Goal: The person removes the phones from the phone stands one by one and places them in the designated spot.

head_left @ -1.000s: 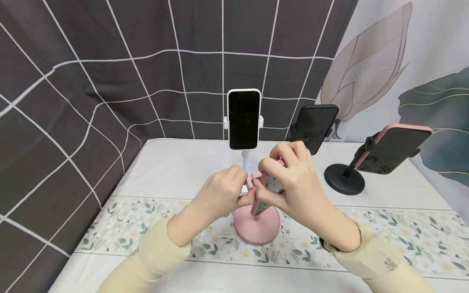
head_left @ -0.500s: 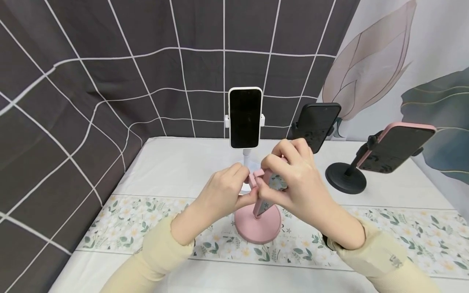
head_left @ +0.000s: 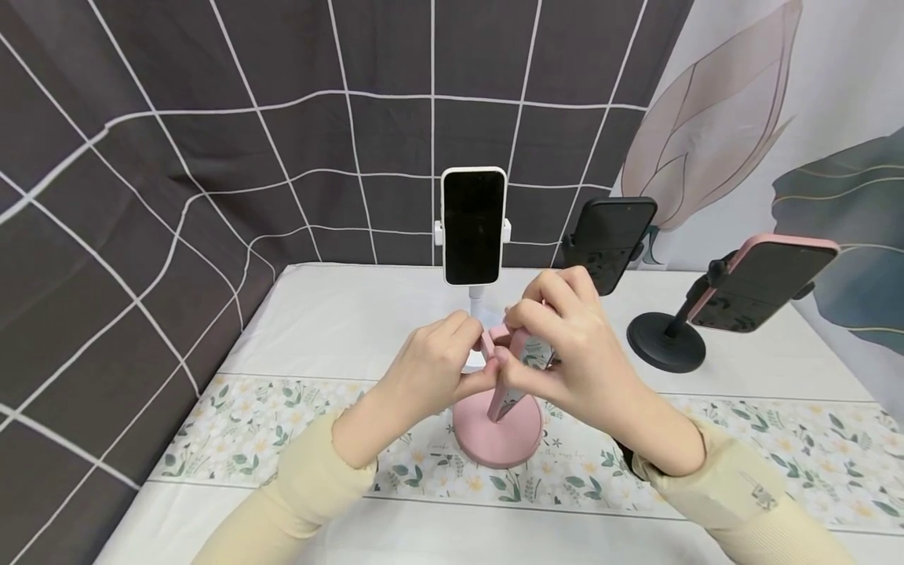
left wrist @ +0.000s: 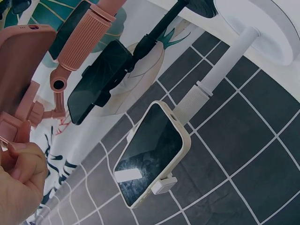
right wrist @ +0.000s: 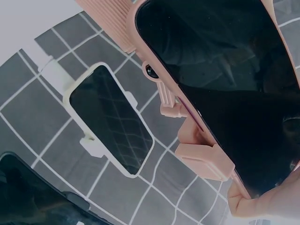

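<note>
Floral-banded tablecloth (head_left: 339, 314) supports the pink phone stand (head_left: 487, 447), near centre; left hand (head_left: 434, 359) pinches its clamp (right wrist: 204, 161), right hand (head_left: 579, 341) grips the pink-cased phone (right wrist: 220, 84) (at the stand's top); early clamp release could let a badly seated phone slip.

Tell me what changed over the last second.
Very little: the left hand and right hand edged slightly rightward. Nothing was let go or newly grasped. The left still pinches the pink clamp, the right still grips the phone beside it; the white phone stayed put.
</note>
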Motion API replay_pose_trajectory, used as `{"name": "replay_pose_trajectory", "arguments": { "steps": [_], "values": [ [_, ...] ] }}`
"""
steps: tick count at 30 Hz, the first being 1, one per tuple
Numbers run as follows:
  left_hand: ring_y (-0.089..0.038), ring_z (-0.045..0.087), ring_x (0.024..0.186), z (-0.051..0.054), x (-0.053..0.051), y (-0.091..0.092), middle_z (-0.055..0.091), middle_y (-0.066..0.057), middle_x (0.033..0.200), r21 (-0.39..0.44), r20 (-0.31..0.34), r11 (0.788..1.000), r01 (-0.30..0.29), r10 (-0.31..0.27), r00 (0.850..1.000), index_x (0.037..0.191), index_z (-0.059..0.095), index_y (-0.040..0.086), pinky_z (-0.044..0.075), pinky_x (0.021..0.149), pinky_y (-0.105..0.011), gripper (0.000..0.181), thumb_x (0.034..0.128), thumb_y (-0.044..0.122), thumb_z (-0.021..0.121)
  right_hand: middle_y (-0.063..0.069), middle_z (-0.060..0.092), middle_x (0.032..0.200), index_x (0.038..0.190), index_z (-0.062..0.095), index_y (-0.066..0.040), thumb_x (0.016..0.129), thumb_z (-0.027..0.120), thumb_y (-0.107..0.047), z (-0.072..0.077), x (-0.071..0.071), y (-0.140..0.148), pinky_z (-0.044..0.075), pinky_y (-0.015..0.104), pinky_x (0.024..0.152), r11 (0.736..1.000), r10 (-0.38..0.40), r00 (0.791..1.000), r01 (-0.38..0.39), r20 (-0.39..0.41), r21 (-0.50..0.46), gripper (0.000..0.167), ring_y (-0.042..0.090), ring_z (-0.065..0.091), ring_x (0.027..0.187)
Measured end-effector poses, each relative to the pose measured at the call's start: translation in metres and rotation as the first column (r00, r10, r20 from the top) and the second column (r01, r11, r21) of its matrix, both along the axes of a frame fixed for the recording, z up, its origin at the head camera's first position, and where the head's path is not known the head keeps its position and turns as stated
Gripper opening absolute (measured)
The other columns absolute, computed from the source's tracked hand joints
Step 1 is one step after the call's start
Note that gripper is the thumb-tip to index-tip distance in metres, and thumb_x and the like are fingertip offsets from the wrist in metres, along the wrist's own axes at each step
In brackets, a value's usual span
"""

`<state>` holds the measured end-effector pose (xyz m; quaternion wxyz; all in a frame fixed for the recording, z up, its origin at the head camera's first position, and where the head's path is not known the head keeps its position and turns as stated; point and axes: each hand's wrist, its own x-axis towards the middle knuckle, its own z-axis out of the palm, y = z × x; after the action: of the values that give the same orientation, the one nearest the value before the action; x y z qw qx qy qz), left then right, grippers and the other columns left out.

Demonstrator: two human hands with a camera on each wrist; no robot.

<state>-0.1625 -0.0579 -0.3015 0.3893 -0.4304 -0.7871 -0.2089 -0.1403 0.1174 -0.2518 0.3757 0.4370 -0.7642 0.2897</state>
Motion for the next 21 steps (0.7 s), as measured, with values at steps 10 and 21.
{"name": "replay_pose_trajectory", "arguments": {
  "steps": [10, 21],
  "values": [
    [-0.009, 0.042, 0.052, -0.012, -0.011, 0.003, 0.047, -0.001, 0.065, 0.073, -0.113, 0.996, 0.055, -0.046, 0.993, 0.073, 0.049, 0.007, 0.036, 0.046, -0.014, 0.029, 0.0934, 0.027, 0.048, 0.003, 0.047, 0.076, 0.071, 0.053, -0.008, 0.083, 0.06, -0.02, -0.011, -0.002, 0.0, 0.028, 0.028, 0.077, 0.975, 0.113, 0.993, -0.105, 0.03, -0.194, 0.018, 0.022, 0.036, 0.082],
    [-0.01, 0.051, 0.058, -0.02, -0.018, 0.015, 0.056, -0.003, 0.073, 0.163, -0.187, 0.981, 0.109, -0.078, 0.979, 0.115, 0.047, 0.003, 0.044, 0.049, -0.017, 0.032, 0.0969, 0.028, 0.04, 0.004, 0.046, 0.074, 0.07, 0.05, -0.002, 0.09, 0.061, -0.032, -0.018, 0.008, 0.01, 0.026, 0.027, 0.082, 0.91, 0.218, 0.976, -0.197, 0.015, -0.363, 0.037, 0.016, 0.038, 0.084]
  ]
}}
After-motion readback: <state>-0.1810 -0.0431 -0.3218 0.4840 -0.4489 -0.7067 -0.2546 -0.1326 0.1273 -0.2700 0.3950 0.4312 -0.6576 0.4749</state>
